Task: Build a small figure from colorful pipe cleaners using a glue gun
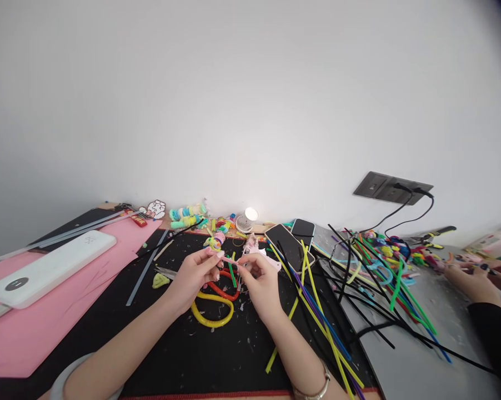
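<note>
White wall [250,111] fills the upper half of the view; below it a desk carries a black mat [184,355] flecked with fluff and cut scraps. Both of the person's hands meet over the middle of the mat; the left hand [194,275] has its thumb and forefinger pinched onto one end of a short pink pipe cleaner [230,260], its other fingers loosely curled; the right hand [262,284] pinches the other end with its fingertips, the rest of the hand bent inward (whether the wire is bent between them is too small to tell). The pink pipe cleaner is held just above the mat, between the two hands. Under them lie a red loop [228,293] and, nearer the person, a yellow loop [212,321], the two touching. To the left a pink sheet [38,328] bears a white power bank [50,269]. Right of the hands lie two phones [290,244], and past them a heap of loose pipe cleaners [384,278] in many colours; a wall socket [390,188] with black cables sits above. At the far right edge another person's hand [471,280] rests on the grey surface.
</note>
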Available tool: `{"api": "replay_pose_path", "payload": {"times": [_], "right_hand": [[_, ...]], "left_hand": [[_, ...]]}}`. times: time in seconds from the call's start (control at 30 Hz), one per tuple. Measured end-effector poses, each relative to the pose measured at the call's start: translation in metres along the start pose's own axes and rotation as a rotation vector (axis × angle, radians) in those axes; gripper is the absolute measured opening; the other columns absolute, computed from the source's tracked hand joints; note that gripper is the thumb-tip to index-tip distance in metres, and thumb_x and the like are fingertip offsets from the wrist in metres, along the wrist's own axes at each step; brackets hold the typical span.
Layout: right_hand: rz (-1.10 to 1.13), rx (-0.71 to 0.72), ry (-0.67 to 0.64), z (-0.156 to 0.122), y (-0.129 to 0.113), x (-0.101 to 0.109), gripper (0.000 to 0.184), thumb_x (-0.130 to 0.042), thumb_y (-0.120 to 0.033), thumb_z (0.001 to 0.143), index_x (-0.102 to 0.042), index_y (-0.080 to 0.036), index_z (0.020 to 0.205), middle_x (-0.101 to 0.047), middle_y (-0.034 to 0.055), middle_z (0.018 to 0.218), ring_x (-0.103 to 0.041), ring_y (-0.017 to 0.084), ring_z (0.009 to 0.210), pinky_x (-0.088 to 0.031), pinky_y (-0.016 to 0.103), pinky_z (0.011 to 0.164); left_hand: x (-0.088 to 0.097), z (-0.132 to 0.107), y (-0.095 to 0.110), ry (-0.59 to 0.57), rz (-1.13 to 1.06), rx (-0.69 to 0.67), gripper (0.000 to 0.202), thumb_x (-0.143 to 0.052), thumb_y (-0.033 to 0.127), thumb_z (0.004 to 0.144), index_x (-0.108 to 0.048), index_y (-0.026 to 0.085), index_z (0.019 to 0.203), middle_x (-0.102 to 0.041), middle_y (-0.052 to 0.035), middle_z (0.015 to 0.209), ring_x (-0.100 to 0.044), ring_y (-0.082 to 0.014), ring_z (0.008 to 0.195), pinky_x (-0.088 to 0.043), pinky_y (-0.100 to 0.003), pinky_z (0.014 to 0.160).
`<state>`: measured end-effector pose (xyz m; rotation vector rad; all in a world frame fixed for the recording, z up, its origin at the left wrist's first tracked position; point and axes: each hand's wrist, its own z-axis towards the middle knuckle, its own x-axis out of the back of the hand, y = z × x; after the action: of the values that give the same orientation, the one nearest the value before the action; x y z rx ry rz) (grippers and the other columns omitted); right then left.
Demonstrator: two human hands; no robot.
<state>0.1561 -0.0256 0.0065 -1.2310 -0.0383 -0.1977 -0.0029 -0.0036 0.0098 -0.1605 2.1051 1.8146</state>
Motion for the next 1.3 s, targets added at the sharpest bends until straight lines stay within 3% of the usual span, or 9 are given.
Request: {"api": "replay_pose_path", "payload": {"times": [0.23, 0.5, 0.7, 0.97, 1.1, 1.2, 1.3], "right_hand": [[0.058, -0.021, -0.001, 0.000, 0.000, 0.000, 0.006, -0.064, -0.023, 0.076, -0.060, -0.019, 0.078, -0.055, -0.0025, 0.067, -0.042, 0.009, 0.050, -0.034, 0.022, 0.049], [0.084, -0.022, -0.025, 0.001, 0.002, -0.001, 0.006, -0.064, -0.024, 0.076, -0.060, -0.019, 0.074, -0.056, -0.0008, 0.066, -0.050, 0.012, 0.059, -0.040, 0.024, 0.054], [0.098, 0.031, -0.072, 0.001, 0.001, -0.001, 0.010, -0.065, -0.023, 0.075, -0.058, -0.019, 0.068, -0.060, 0.0022, 0.075, -0.055, 0.015, 0.068, -0.045, 0.026, 0.060], [0.100, 0.035, -0.194, 0.007, 0.003, 0.004, 0.017, -0.071, -0.022, 0.071, -0.058, -0.019, 0.060, -0.056, 0.0014, 0.078, -0.054, 0.015, 0.074, -0.044, 0.026, 0.064], [0.135, -0.039, -0.344, 0.012, 0.000, 0.015, 0.021, -0.078, -0.029, 0.068, -0.062, -0.017, 0.060, -0.053, 0.0009, 0.080, -0.053, 0.014, 0.076, -0.044, 0.025, 0.065], [0.195, -0.149, -0.523, 0.013, -0.001, 0.019, 0.026, -0.080, -0.036, 0.065, -0.063, -0.016, 0.063, -0.054, 0.0000, 0.079, -0.051, 0.011, 0.066, -0.041, 0.022, 0.055], [0.258, -0.215, -0.459, 0.012, 0.001, 0.016, 0.028, -0.079, -0.039, 0.065, -0.062, -0.016, 0.069, -0.055, -0.0010, 0.078, -0.047, 0.008, 0.055, -0.036, 0.020, 0.045]], "left_hand": [[0.001, 0.002, -0.001, -0.002, -0.002, -0.004, 0.032, -0.076, 0.042, 0.069, -0.060, 0.015, 0.074, -0.056, 0.0031, 0.069, -0.050, -0.0061, 0.051, -0.043, -0.020, 0.051], [0.001, 0.001, -0.002, -0.009, -0.012, 0.003, 0.032, -0.076, 0.043, 0.070, -0.063, 0.014, 0.076, -0.058, 0.0010, 0.072, -0.050, -0.0065, 0.053, -0.045, -0.021, 0.052], [0.001, 0.001, -0.007, -0.085, 0.086, 0.055, 0.035, -0.073, 0.048, 0.071, -0.062, 0.014, 0.072, -0.060, -0.0009, 0.070, -0.053, -0.0093, 0.055, -0.048, -0.024, 0.057], [0.004, 0.001, -0.009, -0.166, 0.172, 0.076, 0.034, -0.074, 0.046, 0.071, -0.058, 0.016, 0.067, -0.058, 0.0022, 0.062, -0.053, -0.0105, 0.053, -0.046, -0.025, 0.058], [0.004, -0.002, -0.004, -0.283, 0.239, 0.095, 0.029, -0.075, 0.038, 0.071, -0.057, 0.016, 0.065, -0.057, 0.0042, 0.056, -0.050, -0.0092, 0.050, -0.043, -0.023, 0.056], [0.004, -0.004, -0.002, -0.407, 0.256, 0.156, 0.027, -0.074, 0.037, 0.073, -0.058, 0.016, 0.065, -0.057, 0.0036, 0.055, -0.050, -0.0090, 0.048, -0.041, -0.022, 0.054], [0.004, -0.003, -0.003, -0.348, 0.171, 0.148, 0.029, -0.073, 0.040, 0.074, -0.059, 0.016, 0.067, -0.059, 0.0019, 0.061, -0.052, -0.0096, 0.051, -0.043, -0.024, 0.057]]}}
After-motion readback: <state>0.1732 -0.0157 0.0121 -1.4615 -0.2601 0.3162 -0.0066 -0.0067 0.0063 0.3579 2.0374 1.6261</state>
